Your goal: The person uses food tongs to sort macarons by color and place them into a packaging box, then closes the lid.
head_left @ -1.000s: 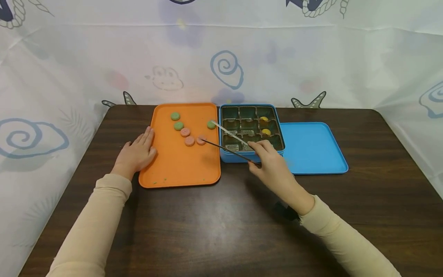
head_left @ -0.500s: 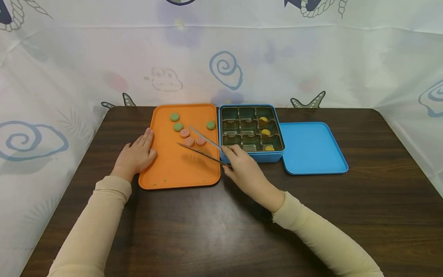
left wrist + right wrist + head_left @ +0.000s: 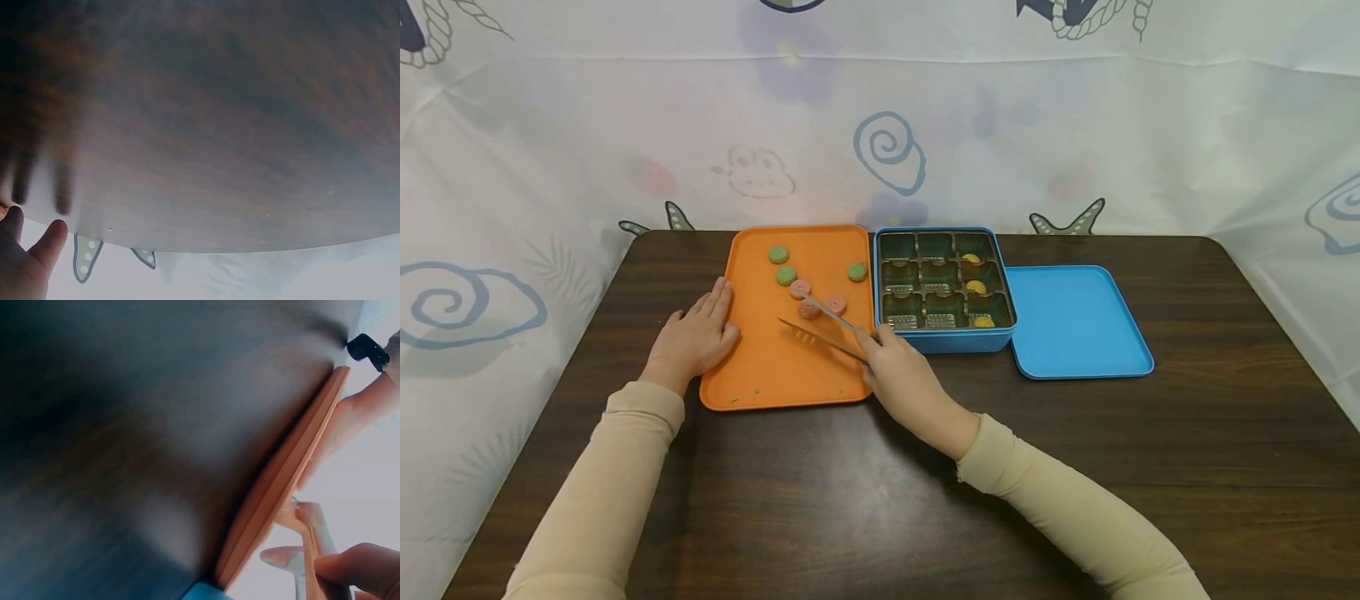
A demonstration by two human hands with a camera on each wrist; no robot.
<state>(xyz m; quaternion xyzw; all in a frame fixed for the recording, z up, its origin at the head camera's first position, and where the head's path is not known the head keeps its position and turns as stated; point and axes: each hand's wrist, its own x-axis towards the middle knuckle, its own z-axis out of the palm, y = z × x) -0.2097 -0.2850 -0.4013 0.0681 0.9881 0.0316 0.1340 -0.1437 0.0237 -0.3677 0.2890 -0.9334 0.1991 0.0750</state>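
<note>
My right hand (image 3: 906, 385) grips a pair of metal tongs (image 3: 826, 342), whose two arms stand apart over the orange tray (image 3: 790, 379). The upper tip overlaps the pink round cookie-like pieces (image 3: 837, 305), partly covering two of them; the lower tip lies nearer the front. Three green pieces (image 3: 786, 276) sit toward the back of the same tray. Fingers straight, my left hand (image 3: 691, 340) rests along the tray's left edge. In the right wrist view, the thumb (image 3: 356, 570) presses on the tongs beyond the tray's rim. Only part of my left hand (image 3: 31, 256) shows in its wrist view.
Beside the tray stands a blue box (image 3: 951, 340) with a dark divided insert; yellow pieces (image 3: 976, 287) sit in its right column. A flat blue tray or lid (image 3: 1078, 325) lies to its right. A patterned white cloth (image 3: 1000, 125) hangs behind the dark wooden table (image 3: 820, 500).
My right hand has swung left from over the box to the orange tray with the tongs. A yellow piece now shows in the box's front right compartment. My left hand has stayed put.
</note>
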